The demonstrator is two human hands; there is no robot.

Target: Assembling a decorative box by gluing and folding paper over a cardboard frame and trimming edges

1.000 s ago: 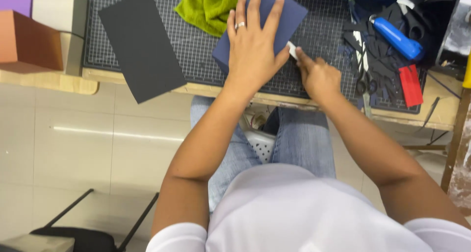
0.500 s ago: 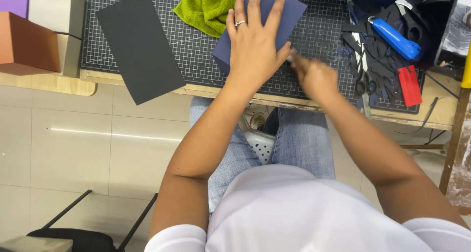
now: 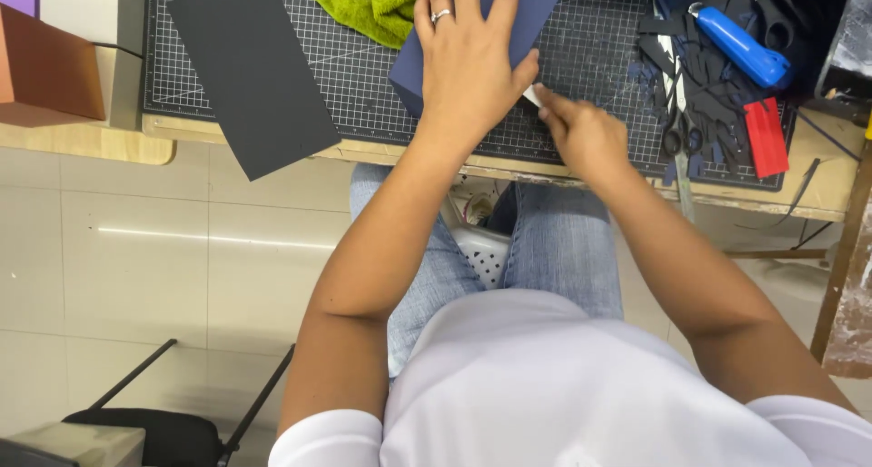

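my left hand (image 3: 468, 63) lies flat and open on the dark blue box (image 3: 536, 4), with all my fingers spread out and pressing down. the blue box sits on the black cutting mat (image 3: 363, 94) with the grid lines, near the front edge of the counter (image 3: 509, 169), and its far end runs out of the top of the picture. my right hand (image 3: 581, 135) is curled closed around a small white tool (image 3: 532, 95), and the tip of it touches the box right by my left thumb. i cannot tell just what the tool is, because my fingers hide most of it. to do this bit well, i think i should keep my left hand heavy and still so the box does not slide, and rub with the white tool in slow, even strokes along the edge. i should keep my thumb out of the way of the tip. a green cloth (image 3: 372, 4) lies just beside the box on the left, touching it or nearly so. a black sheet (image 3: 250, 72) lies farther left and hangs over the counter edge, so i should not bump it. on the right are a blue knife (image 3: 740, 40), a red piece (image 3: 766, 138), scissors (image 3: 674, 131) and dark scraps, well apart from my hands. a brown box (image 3: 50, 67) stands far left.
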